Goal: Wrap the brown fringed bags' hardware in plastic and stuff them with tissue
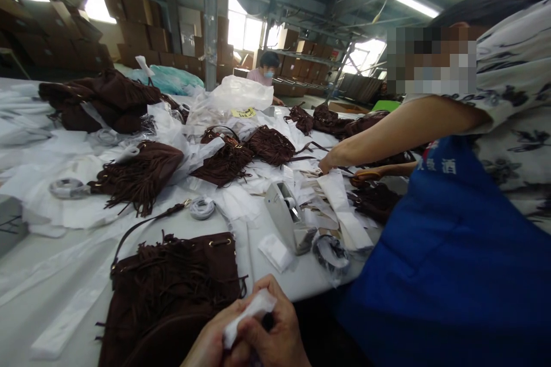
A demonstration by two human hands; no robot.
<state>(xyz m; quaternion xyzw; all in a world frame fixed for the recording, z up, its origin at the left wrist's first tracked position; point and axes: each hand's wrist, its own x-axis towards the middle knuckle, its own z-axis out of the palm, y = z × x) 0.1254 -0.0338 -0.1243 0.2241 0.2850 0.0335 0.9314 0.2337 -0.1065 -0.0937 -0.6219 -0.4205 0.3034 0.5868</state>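
The near edge is cutting off the lower part of the brown fringed bag [172,275], and a dark bit [268,321] beside the white wrapping [249,316] is staying hard to make out. The left hand [217,335] and right hand [278,327] are pinching the wrapping between them, while the bag is lying just left of both.

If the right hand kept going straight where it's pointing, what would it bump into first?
Probably the small white packet on the table, just beyond the right hand. Depth is unclear, so the hand might pass above it.
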